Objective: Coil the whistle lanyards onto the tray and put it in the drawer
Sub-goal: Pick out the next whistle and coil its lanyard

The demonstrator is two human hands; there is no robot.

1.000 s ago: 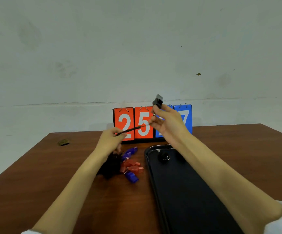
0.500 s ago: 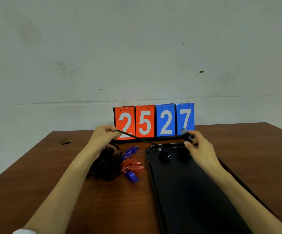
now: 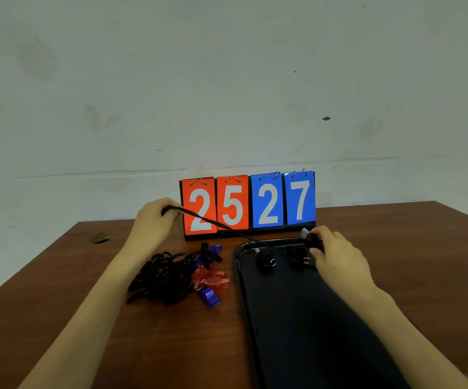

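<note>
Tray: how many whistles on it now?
2 coiled black whistles lie on the tray: one far-left, one beside it. The right hand holds a third at the rim.

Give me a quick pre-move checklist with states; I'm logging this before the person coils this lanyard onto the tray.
1. Right hand grips the black whistle at the tray's far edge: ok.
2. Left hand pinches the lanyard, which runs taut across the scoreboard: ok.
3. Lanyard free of the tangled pile: cannot tell.
4. Tray has bare room beside the two coiled whistles: ok.
5. All lanyards coiled: not ok, the pile remains on the table.
6. Drawer open: cannot tell, none in view.
</note>
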